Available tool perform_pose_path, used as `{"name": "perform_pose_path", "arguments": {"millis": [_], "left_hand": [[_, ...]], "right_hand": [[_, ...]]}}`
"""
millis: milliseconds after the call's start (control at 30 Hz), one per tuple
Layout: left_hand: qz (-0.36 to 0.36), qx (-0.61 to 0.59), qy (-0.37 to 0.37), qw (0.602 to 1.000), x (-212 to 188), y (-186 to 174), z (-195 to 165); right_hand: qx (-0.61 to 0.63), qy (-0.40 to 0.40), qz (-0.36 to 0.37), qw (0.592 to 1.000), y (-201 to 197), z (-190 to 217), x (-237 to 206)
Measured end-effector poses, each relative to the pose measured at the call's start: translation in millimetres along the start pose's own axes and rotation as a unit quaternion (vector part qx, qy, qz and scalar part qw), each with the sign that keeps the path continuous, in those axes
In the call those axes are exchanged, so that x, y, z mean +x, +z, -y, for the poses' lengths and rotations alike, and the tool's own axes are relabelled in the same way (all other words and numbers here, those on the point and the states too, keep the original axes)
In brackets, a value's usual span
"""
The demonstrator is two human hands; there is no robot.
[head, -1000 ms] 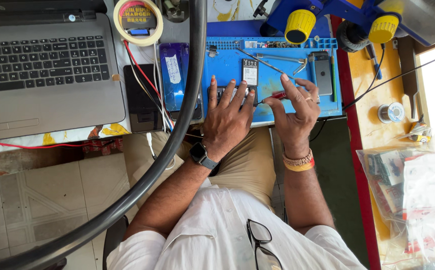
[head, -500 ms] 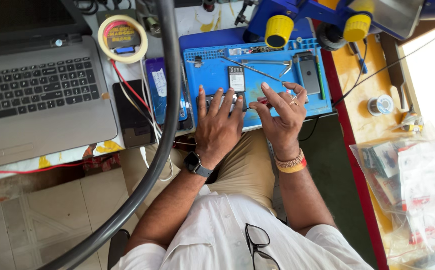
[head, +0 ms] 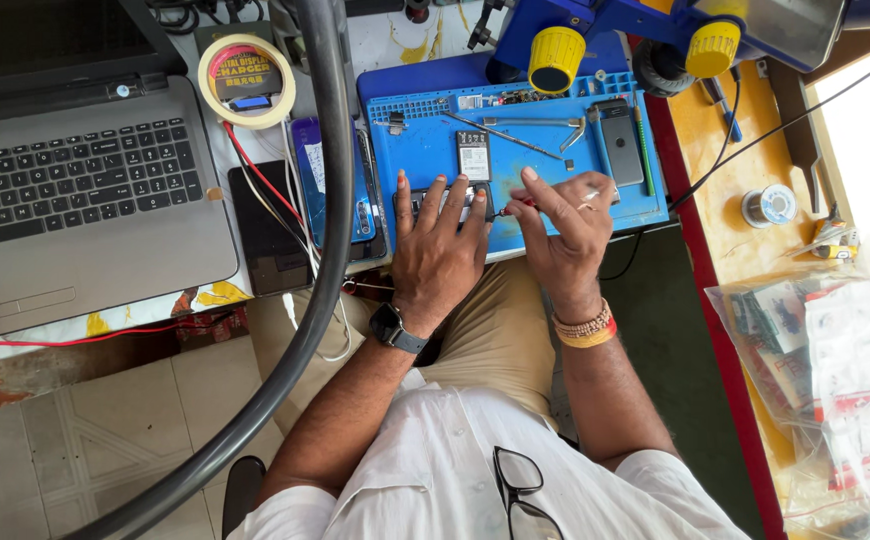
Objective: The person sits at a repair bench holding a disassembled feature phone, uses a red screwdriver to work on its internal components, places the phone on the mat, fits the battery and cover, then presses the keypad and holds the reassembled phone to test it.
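My left hand (head: 438, 252) lay flat and open, fingers spread, pressing down on a small dark device (head: 437, 199) at the near edge of the blue work mat (head: 535, 165) on the tabletop. My right hand (head: 565, 228) was closed around a thin red-handled screwdriver (head: 511, 207), its tip pointing at the device just beside my left fingertips. A grey laptop (head: 75, 200) sat well off to the left, beyond a thick black hose (head: 330, 200).
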State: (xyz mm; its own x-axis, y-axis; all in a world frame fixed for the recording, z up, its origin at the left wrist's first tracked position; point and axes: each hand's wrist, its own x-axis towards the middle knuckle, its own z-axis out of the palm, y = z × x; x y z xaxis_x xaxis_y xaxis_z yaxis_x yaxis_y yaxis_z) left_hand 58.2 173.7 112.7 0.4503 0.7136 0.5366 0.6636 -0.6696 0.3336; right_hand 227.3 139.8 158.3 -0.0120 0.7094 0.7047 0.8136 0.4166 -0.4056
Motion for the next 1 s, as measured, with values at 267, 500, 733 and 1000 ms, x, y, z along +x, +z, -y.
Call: {"name": "perform_pose_path", "arguments": {"millis": [267, 500, 733, 1000], "left_hand": [[0.0, -0.003, 0.0, 1.0, 0.5, 1.2, 0.8], [0.007, -0.002, 0.0, 1.0, -0.6, 0.6, 0.4], [0.006, 0.009, 0.001, 1.0, -1.0, 1.4, 0.1], [0.004, 0.002, 0.001, 1.0, -0.1, -0.5, 0.6]], "right_hand": [[-0.011, 0.016, -0.003, 1.0, 2.1, 2.1, 0.8], [-0.003, 0.01, 0.027, 1.0, -0.1, 1.9, 3.7], [0.007, 0.012, 0.02, 1.0, -0.2, 5.3, 2.9], [0.004, 0.036, 0.03, 0.999, 3.5, 6.5, -0.9]]}}
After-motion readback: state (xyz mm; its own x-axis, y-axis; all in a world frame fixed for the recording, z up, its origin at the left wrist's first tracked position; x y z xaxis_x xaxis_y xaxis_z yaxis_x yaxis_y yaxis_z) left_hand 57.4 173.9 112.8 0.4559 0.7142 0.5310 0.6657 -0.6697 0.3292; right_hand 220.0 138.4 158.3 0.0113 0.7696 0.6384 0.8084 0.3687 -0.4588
